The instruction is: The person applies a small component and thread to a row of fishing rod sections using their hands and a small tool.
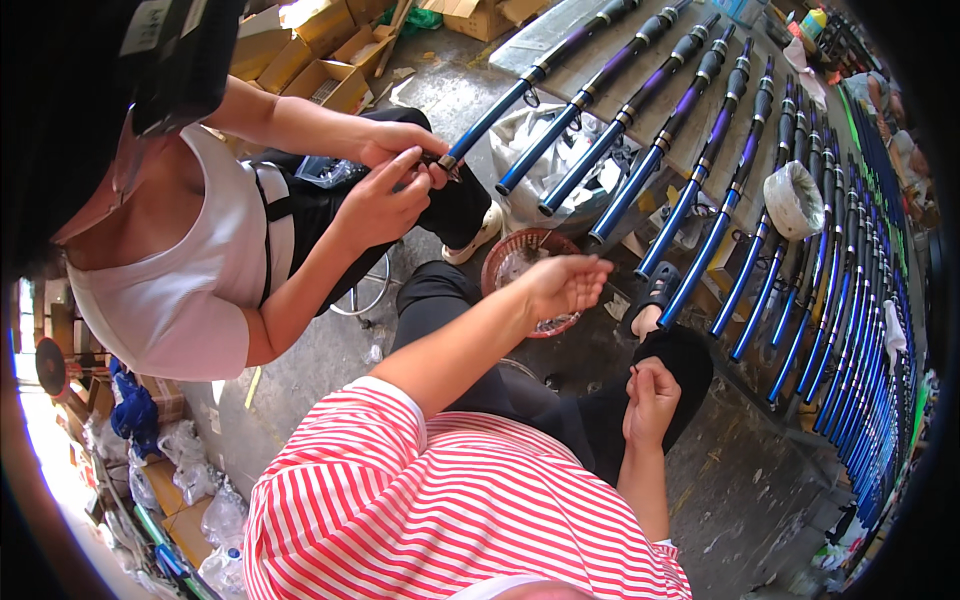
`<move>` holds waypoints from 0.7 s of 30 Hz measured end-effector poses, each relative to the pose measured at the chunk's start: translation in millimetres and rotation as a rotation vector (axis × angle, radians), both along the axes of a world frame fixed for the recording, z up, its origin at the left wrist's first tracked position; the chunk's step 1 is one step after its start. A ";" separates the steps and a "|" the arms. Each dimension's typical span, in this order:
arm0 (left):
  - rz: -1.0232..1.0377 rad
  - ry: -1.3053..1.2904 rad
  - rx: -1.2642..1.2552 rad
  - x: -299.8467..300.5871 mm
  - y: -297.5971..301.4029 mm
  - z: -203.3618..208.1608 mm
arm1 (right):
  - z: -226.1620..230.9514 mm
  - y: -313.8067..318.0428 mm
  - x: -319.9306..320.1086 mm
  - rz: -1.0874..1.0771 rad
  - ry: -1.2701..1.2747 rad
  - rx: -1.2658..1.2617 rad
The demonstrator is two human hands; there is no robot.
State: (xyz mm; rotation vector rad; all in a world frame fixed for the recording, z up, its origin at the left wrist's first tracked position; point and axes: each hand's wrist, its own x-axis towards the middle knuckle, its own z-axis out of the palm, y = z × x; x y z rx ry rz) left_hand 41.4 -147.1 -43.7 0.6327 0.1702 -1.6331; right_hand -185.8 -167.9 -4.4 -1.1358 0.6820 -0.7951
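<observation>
My left hand (pixel 570 287) is held out in the middle, above a red plastic basket (pixel 497 262). Its fingers are loosely stretched and slightly curled, and nothing shows in them. My right hand (pixel 652 393) is closed in a pinch close to my right thigh; a tiny tip shows at the fingers, too small to name. Ahead and to the right lies a row of blue and black fishing rod butts (pixel 628 195), their ends toward me. Neither hand touches them. At the left, a co-worker's hands (pixel 395 190) hold the end of one fishing rod (pixel 490 128).
The rods rest on a grey table (pixel 570 45), with a white tape roll (pixel 794 200) on some of them. A white plastic bag (pixel 540 150) stands below the table. Cardboard boxes (pixel 325 85) are at the far left. A co-worker (pixel 190 270) sits close on my left.
</observation>
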 end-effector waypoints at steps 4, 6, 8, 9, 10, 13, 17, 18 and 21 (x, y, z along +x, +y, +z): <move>-0.075 0.029 -0.003 -11.4 17.8 -1.2 | 18.8 12.8 -2.0 0.024 0.034 -0.042; -0.085 -0.010 -0.024 -13.2 18.8 10.7 | 30.3 13.1 -0.4 0.033 0.008 -0.151; -0.102 -0.045 -0.082 -14.3 17.4 23.6 | 41.6 11.0 1.4 0.005 -0.008 -0.234; -0.081 -0.079 -0.104 -15.8 15.8 30.8 | 45.1 9.0 2.3 -0.005 -0.013 -0.252; -0.065 -0.102 -0.128 -18.5 12.5 35.9 | 49.1 6.3 0.4 -0.019 -0.006 -0.271; -0.065 -0.055 -0.266 -26.0 1.1 41.9 | 51.0 -2.8 -7.4 -0.068 0.013 -0.282; -0.084 -0.008 -0.346 -46.2 -19.3 56.2 | 45.4 -13.5 -19.5 -0.121 0.081 -0.295; -0.100 0.000 -0.367 -51.0 -24.8 60.3 | 44.6 -15.5 -20.8 -0.133 0.082 -0.299; -0.137 0.082 -0.463 -62.2 -35.1 75.8 | 39.3 -21.3 -22.2 -0.144 0.089 -0.301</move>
